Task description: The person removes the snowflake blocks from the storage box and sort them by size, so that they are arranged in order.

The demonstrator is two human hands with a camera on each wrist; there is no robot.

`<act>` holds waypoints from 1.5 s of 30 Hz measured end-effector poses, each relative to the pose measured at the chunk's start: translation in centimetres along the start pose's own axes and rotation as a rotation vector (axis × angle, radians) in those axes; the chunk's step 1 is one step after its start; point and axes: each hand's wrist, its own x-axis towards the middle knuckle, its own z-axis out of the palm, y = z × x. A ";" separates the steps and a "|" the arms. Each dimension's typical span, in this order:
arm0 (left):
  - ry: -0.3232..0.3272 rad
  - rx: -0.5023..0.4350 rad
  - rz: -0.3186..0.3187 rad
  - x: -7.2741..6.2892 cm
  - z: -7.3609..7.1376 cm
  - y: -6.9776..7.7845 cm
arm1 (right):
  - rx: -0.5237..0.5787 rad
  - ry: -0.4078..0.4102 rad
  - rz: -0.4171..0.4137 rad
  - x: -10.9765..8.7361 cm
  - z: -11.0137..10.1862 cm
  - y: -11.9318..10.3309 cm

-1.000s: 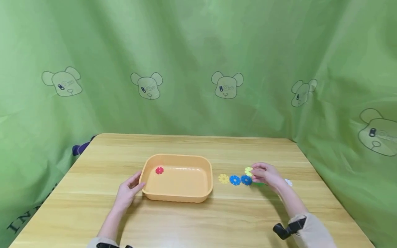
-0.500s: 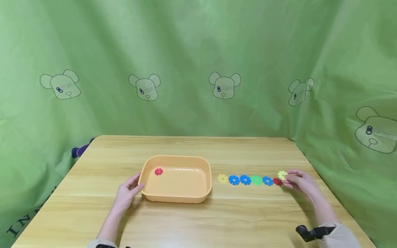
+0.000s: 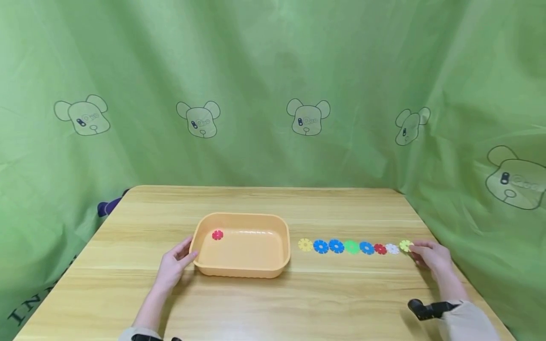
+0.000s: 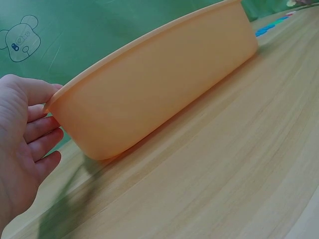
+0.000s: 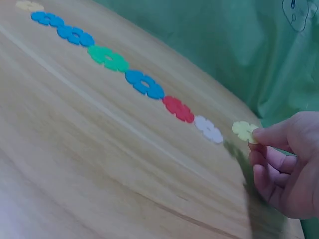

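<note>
My left hand (image 3: 174, 265) holds the rim of a shallow orange plastic tray (image 3: 241, 273) at its left end, thumb at the edge. One red snowflake disc (image 3: 217, 235) lies inside the tray. At the right, my right hand (image 3: 432, 258) pinches a yellow-green snowflake disc (image 5: 244, 130) between thumb and forefinger, just past the white disc (image 5: 208, 129). The white disc ends a row on the table; leftward from it come a red disc (image 5: 178, 109), a blue disc (image 5: 144, 84), a green disc (image 5: 107, 58), two more blue discs (image 3: 328, 246) and a yellow disc (image 3: 304, 245).
The wooden table (image 3: 256, 312) carries the tray left of centre and the disc row to its right. A green curtain (image 3: 256, 156) with bear-head prints hangs behind and on both sides. A purple object (image 3: 108, 207) shows beyond the table's left edge.
My right hand has moved right along the row with the yellow-green disc and come down at its right end, uncovering the green, blue, red and white discs. The left hand stays at the tray.
</note>
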 end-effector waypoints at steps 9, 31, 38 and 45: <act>0.012 0.005 0.009 0.2 0.1 -0.2 | -0.268 0.126 -0.015 1.1 0.5 0.3; 0.004 -0.011 -0.006 0.0 0.0 0.1 | -0.249 0.161 -0.059 0.6 1.3 -0.4; 0.013 -0.003 0.010 0.0 0.1 0.1 | -0.286 0.085 -0.130 -0.2 3.6 -2.8; -0.003 -0.015 -0.004 0.0 -0.1 0.1 | -0.261 -0.063 -0.238 -0.8 7.0 -6.0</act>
